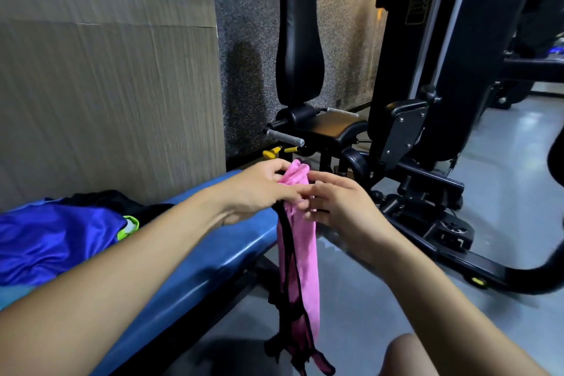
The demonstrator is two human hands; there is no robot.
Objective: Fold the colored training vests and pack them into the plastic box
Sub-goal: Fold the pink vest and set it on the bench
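A pink training vest [300, 256] with black trim hangs bunched in a long strip past the end of the blue padded bench [210, 256]. My left hand [262, 189] grips its top from the left, fingers curled round the gathered cloth. My right hand [338, 201] pinches the same top part from the right, just below. A blue vest [52, 241] lies crumpled on the bench at the left, with a bit of neon green vest [129, 226] and a black one [116, 201] beside it. The plastic box is not in view.
A wood-grain counter [106, 85] stands behind the bench on the left. A black gym machine with an upright padded seat [300, 40] and steel handles fills the middle and right. Grey floor [366, 299] lies beneath the hanging vest. My knee [409, 354] shows at the bottom.
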